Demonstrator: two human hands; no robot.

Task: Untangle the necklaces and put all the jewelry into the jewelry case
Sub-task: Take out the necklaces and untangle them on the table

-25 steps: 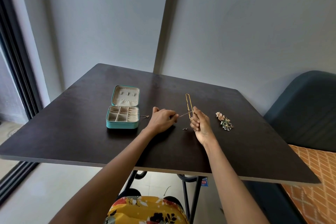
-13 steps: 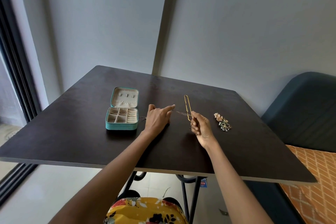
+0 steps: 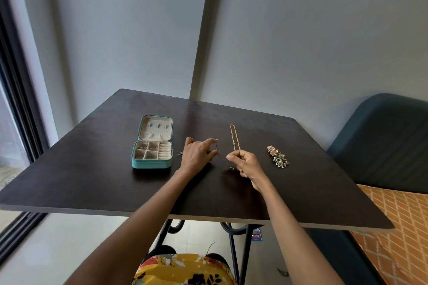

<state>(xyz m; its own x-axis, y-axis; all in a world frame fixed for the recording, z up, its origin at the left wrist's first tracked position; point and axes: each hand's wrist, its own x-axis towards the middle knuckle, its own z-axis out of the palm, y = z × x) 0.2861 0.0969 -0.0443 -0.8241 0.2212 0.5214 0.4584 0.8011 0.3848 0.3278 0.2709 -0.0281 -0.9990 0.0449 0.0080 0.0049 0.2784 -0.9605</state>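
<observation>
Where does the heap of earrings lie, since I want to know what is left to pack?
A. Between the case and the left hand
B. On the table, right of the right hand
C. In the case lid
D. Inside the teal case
B: the heap of earrings lies on the bare table, to the right of the right hand, far from the open teal case.

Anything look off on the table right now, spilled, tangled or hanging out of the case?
One oddity: a thin dark chain trails out over the right edge of the open teal jewelry case onto the dark table. The earring pile sits loose but tidy.
</observation>
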